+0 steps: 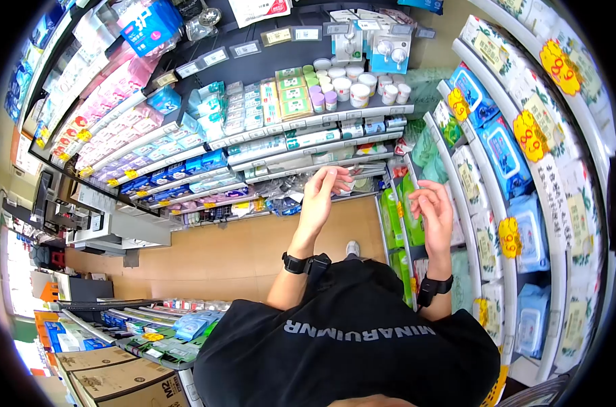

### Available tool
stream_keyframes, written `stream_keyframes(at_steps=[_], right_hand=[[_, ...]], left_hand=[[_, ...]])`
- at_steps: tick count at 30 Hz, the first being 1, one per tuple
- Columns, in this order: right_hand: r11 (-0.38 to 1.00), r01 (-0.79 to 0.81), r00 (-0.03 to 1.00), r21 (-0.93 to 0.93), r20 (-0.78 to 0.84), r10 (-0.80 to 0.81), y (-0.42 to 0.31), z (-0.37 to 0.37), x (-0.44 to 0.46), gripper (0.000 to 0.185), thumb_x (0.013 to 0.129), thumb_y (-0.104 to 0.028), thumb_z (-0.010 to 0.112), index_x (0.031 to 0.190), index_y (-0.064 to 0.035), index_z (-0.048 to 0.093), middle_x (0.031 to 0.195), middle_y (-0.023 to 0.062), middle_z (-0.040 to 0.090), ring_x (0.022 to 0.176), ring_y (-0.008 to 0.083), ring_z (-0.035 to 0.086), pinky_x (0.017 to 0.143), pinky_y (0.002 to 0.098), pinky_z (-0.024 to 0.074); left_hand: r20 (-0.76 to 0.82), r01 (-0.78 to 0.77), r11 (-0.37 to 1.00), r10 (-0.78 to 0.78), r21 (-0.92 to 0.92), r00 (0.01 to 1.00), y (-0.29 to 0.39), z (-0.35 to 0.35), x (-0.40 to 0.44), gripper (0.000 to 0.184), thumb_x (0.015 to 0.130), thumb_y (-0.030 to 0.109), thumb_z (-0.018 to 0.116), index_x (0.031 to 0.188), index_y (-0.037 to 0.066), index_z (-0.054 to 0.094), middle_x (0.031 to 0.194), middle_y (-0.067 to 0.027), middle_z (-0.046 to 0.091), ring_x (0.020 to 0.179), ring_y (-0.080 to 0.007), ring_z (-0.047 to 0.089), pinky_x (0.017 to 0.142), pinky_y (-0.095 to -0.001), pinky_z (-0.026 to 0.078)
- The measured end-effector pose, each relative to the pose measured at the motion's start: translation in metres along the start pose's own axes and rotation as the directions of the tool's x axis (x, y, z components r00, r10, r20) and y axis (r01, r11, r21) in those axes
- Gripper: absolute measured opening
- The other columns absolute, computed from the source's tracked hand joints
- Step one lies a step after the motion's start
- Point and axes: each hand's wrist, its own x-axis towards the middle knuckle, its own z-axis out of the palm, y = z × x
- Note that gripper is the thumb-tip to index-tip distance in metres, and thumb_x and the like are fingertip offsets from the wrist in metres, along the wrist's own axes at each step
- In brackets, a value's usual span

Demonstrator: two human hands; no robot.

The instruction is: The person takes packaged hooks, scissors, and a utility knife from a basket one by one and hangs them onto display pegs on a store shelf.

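Observation:
My left hand [319, 192] is raised in front of me with its fingers loosely bent and apart, holding nothing. To its right, my right hand [433, 209] is also raised, its fingers curled but spread, with nothing in them. Both wrists wear black bands. Beyond my left hand stand shelves with white tubs [359, 95], green and yellow boxes [293, 93] and small packs [252, 106]. Nearest my right hand are green packages [412, 217] on the low right shelf. Neither hand touches any goods.
Shelves of wipes packs [505, 157] and tissue packs rise close on the right. Pink packages [123, 81] fill the left shelving. Cardboard boxes [118, 376] stand at the lower left, beside another shelf. A counter [128, 220] is farther left, across the tan floor [213, 254].

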Motion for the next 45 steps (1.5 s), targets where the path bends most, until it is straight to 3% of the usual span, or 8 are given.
stream_keyframes(at_steps=[7, 14, 24, 31, 37, 42, 45], right_hand=[[0.997, -0.074, 0.997, -0.015, -0.027, 0.074, -0.006, 0.018, -0.098, 0.028, 0.096, -0.006, 0.055, 0.123, 0.0004, 0.054, 0.1, 0.0098, 0.067, 0.076, 0.0093, 0.058, 0.067, 0.0228, 0.0448], [0.996, -0.079, 0.968, -0.035, -0.242, 0.068, -0.026, 0.003, -0.202, 0.028, 0.096, -0.006, 0.056, 0.123, 0.0002, 0.054, 0.099, 0.0092, 0.067, 0.077, 0.0095, 0.058, 0.067, 0.0227, 0.0442], [0.987, -0.081, 0.87, -0.139, -0.493, 0.002, -0.063, -0.005, -0.295, 0.025, 0.098, -0.009, 0.056, 0.122, -0.0018, 0.056, 0.1, 0.0062, 0.066, 0.079, 0.0089, 0.058, 0.068, 0.0221, 0.0434], [0.986, -0.066, 0.778, -0.155, -0.627, -0.047, -0.074, -0.025, -0.359, 0.022, 0.098, -0.01, 0.056, 0.118, -0.0033, 0.058, 0.099, 0.0058, 0.067, 0.08, 0.0086, 0.058, 0.069, 0.0226, 0.0427], [0.983, -0.065, 0.672, -0.171, -0.735, -0.084, -0.079, -0.056, -0.425, 0.021, 0.098, -0.011, 0.056, 0.118, -0.0043, 0.059, 0.098, 0.0045, 0.068, 0.079, 0.0076, 0.057, 0.068, 0.0222, 0.043], [0.98, -0.085, 0.604, -0.18, -0.792, -0.093, -0.086, -0.088, -0.477, 0.021, 0.098, -0.013, 0.056, 0.118, -0.0054, 0.059, 0.098, 0.0036, 0.068, 0.079, 0.007, 0.057, 0.066, 0.0215, 0.0433], [0.98, -0.087, 0.553, -0.178, -0.827, -0.102, -0.088, -0.109, -0.506, 0.021, 0.098, -0.012, 0.056, 0.118, -0.0072, 0.059, 0.097, 0.0031, 0.068, 0.079, 0.0066, 0.057, 0.066, 0.0209, 0.0434]], left_hand=[[0.045, 0.051, 0.999, -0.05, -0.019, 0.998, -0.004, -0.008, -0.074, 0.035, 0.105, 0.031, 0.046, 0.109, 0.002, 0.065, 0.097, -0.0085, 0.071, 0.085, -0.0126, 0.065, 0.078, -0.0256, 0.047], [0.205, 0.158, 0.986, -0.145, -0.05, 0.968, -0.013, 0.019, -0.127, 0.032, 0.104, 0.029, 0.048, 0.107, 0.002, 0.066, 0.096, -0.0075, 0.071, 0.084, -0.0124, 0.065, 0.079, -0.0266, 0.047], [0.484, 0.179, 0.983, -0.138, -0.038, 0.864, -0.005, 0.084, -0.167, 0.031, 0.103, 0.027, 0.05, 0.107, 0.001, 0.066, 0.096, -0.007, 0.071, 0.084, -0.0125, 0.064, 0.078, -0.0266, 0.046], [0.707, 0.215, 0.976, -0.172, 0.028, 0.686, -0.01, 0.154, -0.198, 0.029, 0.102, 0.025, 0.051, 0.109, 0.001, 0.066, 0.098, -0.0071, 0.07, 0.086, -0.013, 0.063, 0.079, -0.0262, 0.046], [0.889, 0.231, 0.969, -0.185, 0.093, 0.418, -0.011, 0.224, -0.249, 0.029, 0.102, 0.026, 0.052, 0.112, 0.002, 0.065, 0.104, -0.0063, 0.07, 0.093, -0.0131, 0.063, 0.084, -0.0268, 0.044], [0.948, 0.229, 0.968, -0.167, 0.105, 0.272, -0.007, 0.281, -0.298, 0.027, 0.103, 0.025, 0.052, 0.112, 0.003, 0.064, 0.105, -0.0053, 0.07, 0.096, -0.0137, 0.062, 0.085, -0.0268, 0.044], [0.959, 0.18, 0.967, -0.215, 0.182, 0.186, -0.007, 0.315, -0.325, 0.023, 0.104, 0.018, 0.051, 0.113, 0.0, 0.062, 0.105, -0.0078, 0.068, 0.102, -0.0143, 0.061, 0.092, -0.028, 0.046]])
